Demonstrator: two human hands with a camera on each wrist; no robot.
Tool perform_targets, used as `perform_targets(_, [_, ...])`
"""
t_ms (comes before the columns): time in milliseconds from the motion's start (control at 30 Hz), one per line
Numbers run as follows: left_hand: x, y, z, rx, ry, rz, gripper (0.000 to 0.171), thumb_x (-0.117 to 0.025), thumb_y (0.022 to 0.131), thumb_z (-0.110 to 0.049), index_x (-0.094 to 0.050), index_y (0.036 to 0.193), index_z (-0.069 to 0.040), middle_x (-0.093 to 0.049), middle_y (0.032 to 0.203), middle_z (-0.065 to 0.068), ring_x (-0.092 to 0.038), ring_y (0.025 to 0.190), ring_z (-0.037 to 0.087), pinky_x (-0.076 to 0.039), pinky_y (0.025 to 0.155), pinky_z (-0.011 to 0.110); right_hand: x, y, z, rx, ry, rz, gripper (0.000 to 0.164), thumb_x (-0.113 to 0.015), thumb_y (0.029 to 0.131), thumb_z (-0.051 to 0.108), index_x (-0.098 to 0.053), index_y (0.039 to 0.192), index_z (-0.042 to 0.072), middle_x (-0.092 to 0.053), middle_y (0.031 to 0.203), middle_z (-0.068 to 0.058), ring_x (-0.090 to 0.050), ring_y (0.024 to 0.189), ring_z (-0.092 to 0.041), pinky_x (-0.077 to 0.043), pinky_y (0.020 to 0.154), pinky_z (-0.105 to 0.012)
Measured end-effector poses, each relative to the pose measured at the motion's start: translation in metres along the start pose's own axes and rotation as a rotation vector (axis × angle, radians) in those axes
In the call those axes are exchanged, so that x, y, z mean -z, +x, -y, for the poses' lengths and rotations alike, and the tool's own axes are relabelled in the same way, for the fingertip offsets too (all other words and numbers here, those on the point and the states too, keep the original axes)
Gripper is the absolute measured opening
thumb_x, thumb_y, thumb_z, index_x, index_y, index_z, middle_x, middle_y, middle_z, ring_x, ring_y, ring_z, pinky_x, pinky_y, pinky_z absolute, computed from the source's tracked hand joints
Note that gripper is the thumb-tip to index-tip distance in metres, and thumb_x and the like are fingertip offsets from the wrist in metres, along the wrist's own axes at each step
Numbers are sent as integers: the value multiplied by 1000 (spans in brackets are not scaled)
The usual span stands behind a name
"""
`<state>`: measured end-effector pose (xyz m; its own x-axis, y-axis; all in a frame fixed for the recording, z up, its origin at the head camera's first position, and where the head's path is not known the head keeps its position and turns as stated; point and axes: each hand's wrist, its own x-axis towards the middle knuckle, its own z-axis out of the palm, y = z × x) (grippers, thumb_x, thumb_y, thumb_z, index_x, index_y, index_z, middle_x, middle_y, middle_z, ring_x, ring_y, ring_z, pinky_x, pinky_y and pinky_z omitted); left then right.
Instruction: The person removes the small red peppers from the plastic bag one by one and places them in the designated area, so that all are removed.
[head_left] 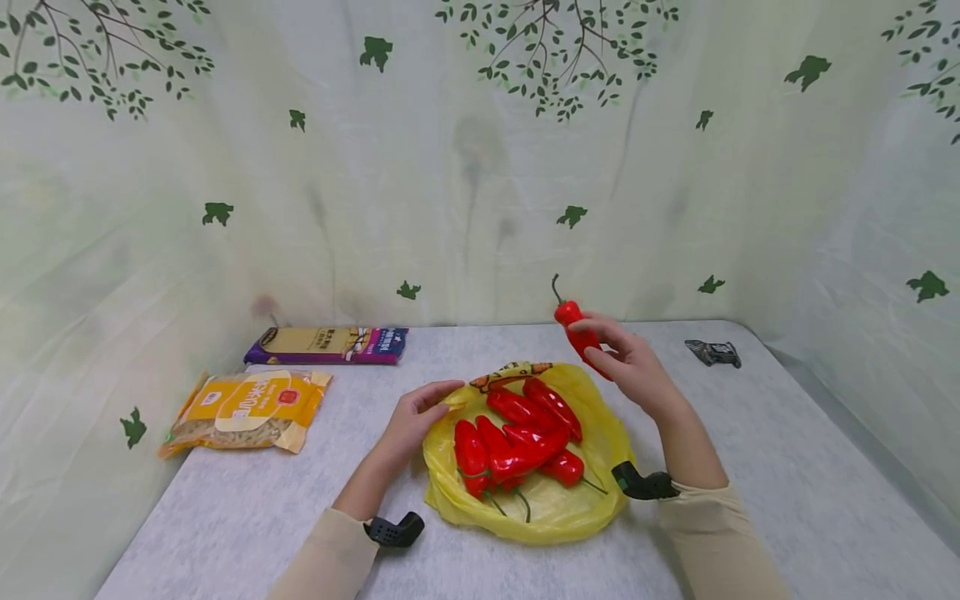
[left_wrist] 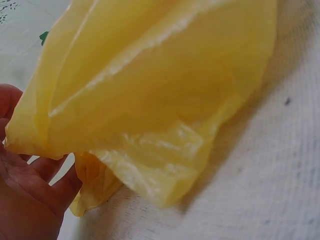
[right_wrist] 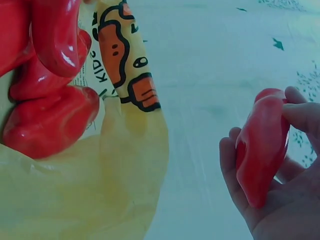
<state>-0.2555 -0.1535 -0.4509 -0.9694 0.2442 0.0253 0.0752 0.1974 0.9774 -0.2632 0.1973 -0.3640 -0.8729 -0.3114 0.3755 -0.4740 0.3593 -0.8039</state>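
Note:
A yellow plastic bag [head_left: 592, 508] lies with its mouth spread wide on the table, and several glossy red peppers [head_left: 525, 458] with green stems are heaped in it. At its left rim, my left hand [head_left: 411, 421] holds the bag's edge; the film [left_wrist: 150, 100] covers part of the fingers in the left wrist view. Above the bag's far right side, my right hand [head_left: 630, 367] grips one red pepper [head_left: 576, 321] between thumb and fingers, stem up. The right wrist view shows that pepper [right_wrist: 265, 145] lifted apart from the bag.
An orange food packet [head_left: 247, 404] lies at the left edge of the table, with a purple-and-tan packet [head_left: 326, 344] behind it. A small black wrapper [head_left: 712, 352] is at the back right. A leaf-printed curtain [head_left: 480, 183] stands behind the table.

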Motion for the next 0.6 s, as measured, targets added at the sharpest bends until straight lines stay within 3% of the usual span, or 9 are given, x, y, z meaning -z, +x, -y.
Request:
perform_targets(200, [0, -2, -1, 3, -3, -14, 37, -53, 100, -11, -61, 136, -16, -60, 142, 5, -54, 133, 23, -47, 112, 36, 8, -1, -3, -17, 7, -42, 36, -59, 100, 16, -56, 136, 16, -50, 148, -8, -52, 124, -29, -52, 91, -15])
perform_targets(333, [0, -2, -1, -2, -2, -17, 38, -53, 100, -9, -61, 136, -15, -60, 142, 6, -55, 132, 23, -48, 110, 32, 15, -4, -5, -90, -28, -83, 37, -60, 100, 21, -55, 136, 25, -46, 152, -3, -51, 127, -28, -52, 89, -15])
perform_targets(467, [0, 0, 0, -11, -2, -4, 39, -52, 100, -8, -60, 138, -12, -59, 144, 9, -55, 132, 25, -48, 109, 29, 22, -7, -6, -145, -56, -123, 40, -61, 99, 23, -54, 138, 25, -44, 154, -3, -49, 132, -31, -50, 92, -16])
perform_targets(600, [1, 0, -1, -7, -9, 1, 39, -53, 100, -8, -59, 138, -12, -59, 144, 9, -54, 134, 26, -46, 112, 33, 27, -9, -7, -178, -79, -152, 42, -61, 99, 25, -52, 141, 25, -44, 154, -5, -48, 135, -34, -53, 100, -33])
